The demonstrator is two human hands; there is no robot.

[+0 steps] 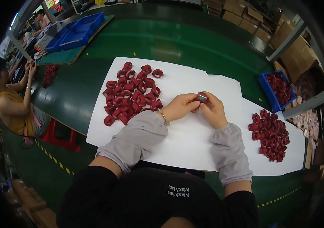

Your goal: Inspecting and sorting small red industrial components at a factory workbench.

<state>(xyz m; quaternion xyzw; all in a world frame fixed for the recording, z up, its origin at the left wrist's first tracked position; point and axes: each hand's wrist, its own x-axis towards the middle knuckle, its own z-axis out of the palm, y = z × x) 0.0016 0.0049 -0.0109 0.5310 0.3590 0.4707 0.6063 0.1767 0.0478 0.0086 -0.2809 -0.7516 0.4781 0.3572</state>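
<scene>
Pinching glossy red ring [202, 97] | left hand [179, 106] | right hand [214, 111]

both hands, left hand [181, 106] and right hand [213, 110], pinch one red ring [201, 97] over white paper [192, 140], red ring piles either side.

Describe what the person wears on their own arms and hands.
Both forearms are covered by loose light grey sleeve covers, gathered with elastic at wrist and elbow. The left wrist carries a thin metallic bracelet. Left hand and right hand are bare, without gloves. Black short sleeves show above.
</scene>
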